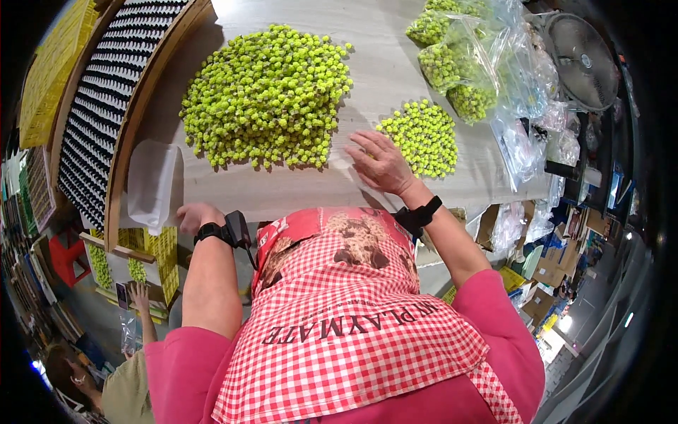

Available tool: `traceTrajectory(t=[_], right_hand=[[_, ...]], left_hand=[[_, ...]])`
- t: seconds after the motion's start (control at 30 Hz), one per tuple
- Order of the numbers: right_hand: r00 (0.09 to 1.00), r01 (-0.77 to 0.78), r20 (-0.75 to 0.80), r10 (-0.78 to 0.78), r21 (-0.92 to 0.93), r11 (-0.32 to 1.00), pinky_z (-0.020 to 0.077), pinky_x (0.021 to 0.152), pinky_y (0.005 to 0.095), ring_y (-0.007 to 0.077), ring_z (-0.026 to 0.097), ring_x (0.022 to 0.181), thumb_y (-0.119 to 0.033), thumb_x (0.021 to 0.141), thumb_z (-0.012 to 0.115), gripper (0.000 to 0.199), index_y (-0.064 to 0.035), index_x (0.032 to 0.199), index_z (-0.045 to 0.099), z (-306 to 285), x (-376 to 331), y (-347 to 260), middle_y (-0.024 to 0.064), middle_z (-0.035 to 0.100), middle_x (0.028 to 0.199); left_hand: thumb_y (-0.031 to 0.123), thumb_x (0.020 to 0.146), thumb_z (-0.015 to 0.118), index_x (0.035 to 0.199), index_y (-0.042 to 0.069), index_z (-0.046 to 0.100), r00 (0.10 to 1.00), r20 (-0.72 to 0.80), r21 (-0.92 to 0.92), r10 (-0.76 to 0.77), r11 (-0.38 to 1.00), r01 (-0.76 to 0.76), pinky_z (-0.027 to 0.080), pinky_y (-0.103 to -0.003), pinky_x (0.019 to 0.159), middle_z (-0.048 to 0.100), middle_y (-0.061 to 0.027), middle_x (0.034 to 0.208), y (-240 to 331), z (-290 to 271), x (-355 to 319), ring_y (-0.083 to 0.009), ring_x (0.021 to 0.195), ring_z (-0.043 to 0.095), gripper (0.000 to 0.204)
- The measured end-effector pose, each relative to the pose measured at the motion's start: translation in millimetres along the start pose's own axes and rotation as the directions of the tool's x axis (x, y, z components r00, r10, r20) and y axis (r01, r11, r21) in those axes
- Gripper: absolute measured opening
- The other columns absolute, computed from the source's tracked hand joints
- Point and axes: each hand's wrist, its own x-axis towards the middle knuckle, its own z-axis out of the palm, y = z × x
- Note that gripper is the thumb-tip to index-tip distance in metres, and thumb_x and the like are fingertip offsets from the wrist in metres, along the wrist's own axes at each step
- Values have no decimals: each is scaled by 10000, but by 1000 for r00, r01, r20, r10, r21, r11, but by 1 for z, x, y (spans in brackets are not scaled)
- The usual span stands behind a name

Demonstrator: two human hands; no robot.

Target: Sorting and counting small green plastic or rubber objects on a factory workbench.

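Observation:
A big heap of small lime-green knobbly pieces (268, 99) covers the table's middle. To its right lies a smaller, flatter patch of the same pieces (427, 138). My right hand (381, 162) rests palm down between the two, fingers stretched out and apart, its fingertips beside the smaller patch and nothing seen in its grip. At the table's front edge, my left hand (200, 218) is just right of a translucent white plastic scoop-like tub (150, 184). Its fingers are blurred and partly hidden, so I cannot make out their pose or any hold.
A wooden-edged rack of black and white rows (116, 92) stands at the left, by a yellow grid panel (53, 78). Clear bags of green pieces (452, 63) fill the back right near a grey fan (583, 62). Another person (127, 389) is at the lower left.

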Motion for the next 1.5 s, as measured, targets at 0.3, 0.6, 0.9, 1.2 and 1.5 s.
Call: traceTrajectory(t=[0.3, 0.6, 0.9, 1.2, 1.5], right_hand=[[976, 77, 195, -93, 91, 993, 253, 1156, 416, 244, 296, 1404, -251, 934, 514, 464, -181, 1387, 444, 42, 28, -27, 50, 335, 1510], [994, 7, 109, -26, 177, 984, 332, 1107, 440, 304, 364, 1363, -125, 910, 547, 420, -109, 1327, 507, 46, -11, -37, 82, 409, 1463], [897, -270, -248, 365, 347, 898, 468, 930, 397, 313, 579, 1082, 38, 796, 611, 371, -27, 1162, 608, 38, -11, -30, 119, 627, 1178], [938, -243, -132, 320, 407, 881, 509, 786, 356, 278, 598, 924, -52, 792, 685, 235, -93, 1024, 679, 53, 2, -28, 97, 626, 1025], [892, -365, -134, 432, 351, 862, 525, 762, 344, 268, 615, 904, -58, 806, 680, 170, -52, 976, 671, 47, -2, -26, 100, 636, 996]], left_hand=[[412, 930, 346, 1116, -4, 556, 999, -29, 129, -28, 991, 31, 541, -503, 786, 665, -230, 1032, 8, -7, -5, -403, 922, 654, 502], [443, 926, 366, 1146, 69, 562, 996, -69, 47, -56, 997, 59, 529, -501, 811, 643, -203, 1104, 7, 10, 4, -370, 992, 636, 476], [470, 913, 379, 1091, 83, 596, 996, -89, 47, 22, 999, -18, 542, -505, 746, 684, -168, 996, -12, 34, 25, -360, 901, 665, 477], [438, 921, 386, 1090, 76, 587, 981, -189, 290, 42, 957, 15, 531, -507, 769, 675, -191, 1004, -39, 80, 81, -372, 919, 657, 447], [428, 927, 393, 1093, 62, 563, 997, -56, 5, -53, 999, 54, 530, -504, 766, 672, -203, 994, 0, 26, 17, -377, 900, 659, 436]])
